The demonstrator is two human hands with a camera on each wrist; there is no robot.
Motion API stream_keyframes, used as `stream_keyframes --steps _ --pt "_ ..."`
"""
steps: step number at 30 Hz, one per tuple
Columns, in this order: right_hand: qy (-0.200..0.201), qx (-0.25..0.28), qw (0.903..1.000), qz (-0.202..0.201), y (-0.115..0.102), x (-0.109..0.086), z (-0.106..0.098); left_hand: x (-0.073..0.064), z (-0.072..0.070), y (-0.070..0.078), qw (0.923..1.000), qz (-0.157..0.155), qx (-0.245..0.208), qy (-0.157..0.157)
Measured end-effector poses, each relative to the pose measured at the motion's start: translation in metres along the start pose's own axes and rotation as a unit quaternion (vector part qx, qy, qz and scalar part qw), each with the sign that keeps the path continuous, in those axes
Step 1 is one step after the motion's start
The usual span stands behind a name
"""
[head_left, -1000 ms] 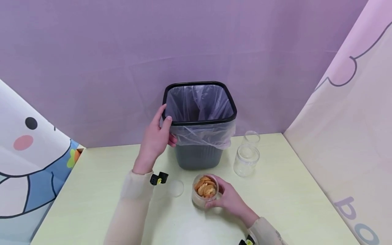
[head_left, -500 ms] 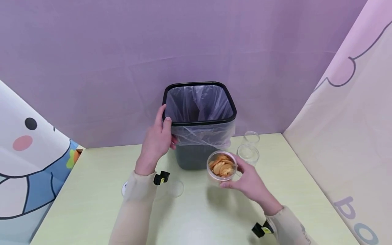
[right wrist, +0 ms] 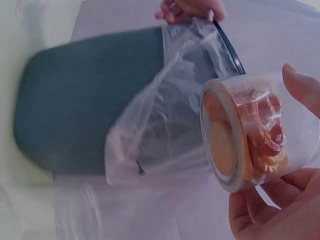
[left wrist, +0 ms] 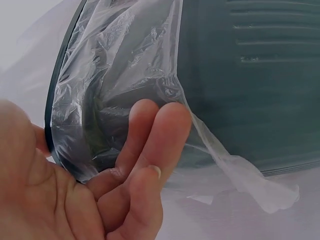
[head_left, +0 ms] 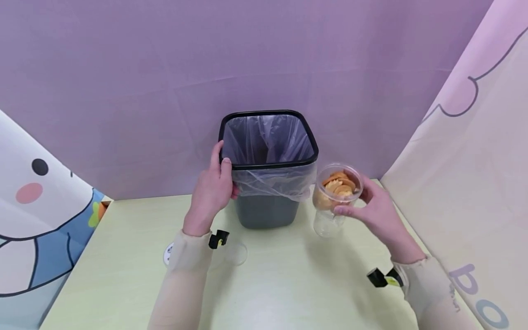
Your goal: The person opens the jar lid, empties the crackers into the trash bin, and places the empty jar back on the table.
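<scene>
A grey trash can [head_left: 267, 213] with a black rim and a clear plastic liner stands at the back of the table. My left hand [head_left: 208, 195] holds its rim at the front left corner, thumb on top. In the left wrist view the other fingers [left wrist: 167, 132] bend beside the overhanging liner [left wrist: 125, 65]. My right hand [head_left: 377, 215] grips a clear plastic jar [head_left: 323, 199] of round golden crackers [head_left: 340, 183]. The jar is raised, lidless and upright, to the right of the can. It overlaps a clear jar [head_left: 327, 227] on the table and hides most of it.
A clear round lid [head_left: 237, 253] lies on the table [head_left: 264, 293] near my left wrist. Part of a white printed disc [head_left: 167, 253] shows beside the left sleeve. A purple cloth wall [head_left: 264, 55] rises right behind the can, and a printed cloth [head_left: 458, 183] stands at the right.
My right hand has lifted the cracker jar from the table in front of the can and carried it right and back, over the clear jars. My left hand has stayed at the rim.
</scene>
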State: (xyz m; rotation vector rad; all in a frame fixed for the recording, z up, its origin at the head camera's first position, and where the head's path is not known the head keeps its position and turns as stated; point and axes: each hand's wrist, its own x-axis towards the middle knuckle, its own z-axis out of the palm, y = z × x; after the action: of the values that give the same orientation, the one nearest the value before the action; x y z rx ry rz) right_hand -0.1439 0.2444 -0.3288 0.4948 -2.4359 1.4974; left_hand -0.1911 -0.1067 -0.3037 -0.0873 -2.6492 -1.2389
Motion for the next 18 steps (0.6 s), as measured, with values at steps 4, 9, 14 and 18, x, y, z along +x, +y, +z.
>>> stream_keyframes --steps 4,9,14,18 --pt "-0.004 -0.031 0.9994 0.012 -0.006 0.014 -0.014 0.000 0.000 0.001 0.9998 0.003 0.021 0.001" --pt "-0.008 -0.077 0.9967 0.024 -0.015 0.033 -0.029 0.000 -0.001 0.003 0.9992 0.008 0.039 -0.003" --pt "-0.011 -0.105 0.9941 0.024 -0.024 0.056 -0.040 0.000 -0.003 0.003 0.9992 0.005 0.036 -0.015" --pt "-0.014 -0.136 0.9905 0.012 -0.032 0.073 -0.045 0.000 -0.005 0.003 0.9993 0.002 0.030 -0.024"
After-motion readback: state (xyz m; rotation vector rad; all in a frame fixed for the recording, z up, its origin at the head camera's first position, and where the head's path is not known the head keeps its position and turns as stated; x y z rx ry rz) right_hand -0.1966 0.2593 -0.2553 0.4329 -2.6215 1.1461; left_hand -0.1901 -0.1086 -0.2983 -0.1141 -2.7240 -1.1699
